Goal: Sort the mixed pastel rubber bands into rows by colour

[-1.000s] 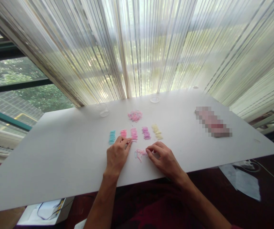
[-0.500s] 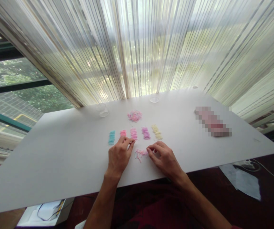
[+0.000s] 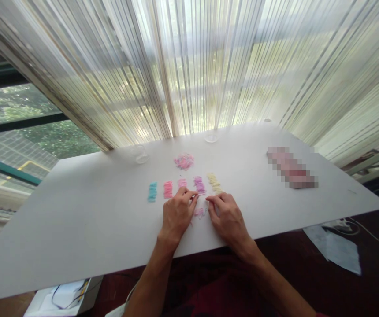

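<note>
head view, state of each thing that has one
Blue row: lined up
Coral row: lined up
Light pink row: lined up, partly hidden
Purple row: lined up
Yellow row: lined up
Mixed pile: jumbled
Small heap: loose
Left hand: curled near purple row, grip unclear
Right hand: curled near small heap, grip unclear
Curtain: hanging down

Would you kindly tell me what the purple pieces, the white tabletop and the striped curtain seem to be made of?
Purple pieces: perhaps plastic, judging by their even, bright colour; too small to tell the finish.
White tabletop: possibly laminate, smooth and rather matte, with only soft shading.
Striped curtain: probably thin, sheer fabric, as greenery shows through.
</note>
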Available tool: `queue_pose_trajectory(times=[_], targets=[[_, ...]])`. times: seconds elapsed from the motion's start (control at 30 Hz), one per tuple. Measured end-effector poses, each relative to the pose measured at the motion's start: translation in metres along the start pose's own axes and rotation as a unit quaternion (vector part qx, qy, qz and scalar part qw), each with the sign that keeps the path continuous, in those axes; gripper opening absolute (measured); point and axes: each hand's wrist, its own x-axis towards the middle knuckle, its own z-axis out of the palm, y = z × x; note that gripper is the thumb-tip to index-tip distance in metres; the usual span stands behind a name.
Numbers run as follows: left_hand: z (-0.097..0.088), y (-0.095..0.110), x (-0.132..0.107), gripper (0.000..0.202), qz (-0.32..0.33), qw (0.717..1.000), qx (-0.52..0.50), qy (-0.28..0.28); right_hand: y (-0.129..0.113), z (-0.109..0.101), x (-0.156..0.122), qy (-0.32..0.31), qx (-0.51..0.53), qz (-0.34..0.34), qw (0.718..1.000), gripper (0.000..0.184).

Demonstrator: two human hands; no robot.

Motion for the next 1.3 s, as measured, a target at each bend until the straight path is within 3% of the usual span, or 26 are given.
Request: queue_pose_trajectory(times=[0.17, 0.33, 0.83, 1.07, 1.2, 1.3], targets=[[-0.010, -0.025, -0.015, 0.020, -0.050, 0.996, -0.007, 0.067, -0.001, 0.002, 0.001, -0.035, -0.055, -0.026, 0.998, 0.031], [-0.014, -0.045, -0.029, 0.017, -0.087, 0.993, -0.003, 0.074, -0.001, 0.006, 0.001, -0.045, -0.092, -0.022, 0.995, 0.038], [-0.011, -0.029, -0.009, 0.023, -0.093, 0.994, 0.061, 0.020, -0.001, 0.001, 0.002, -0.030, -0.026, -0.007, 0.999, 0.029], [-0.009, -0.033, -0.007, 0.022, -0.045, 0.996, 0.077, 0.010, -0.001, 0.000, 0.002, -0.029, -0.015, -0.002, 0.999, 0.027], [-0.010, -0.039, -0.010, 0.018, -0.014, 0.999, 0.035, 0.010, -0.002, 0.000, 0.002, -0.016, -0.002, -0.002, 1.000, 0.027], [-0.012, -0.041, -0.014, 0.015, 0.017, 0.997, -0.071, 0.019, -0.004, -0.003, 0.002, -0.006, 0.033, -0.008, 0.999, 0.025]])
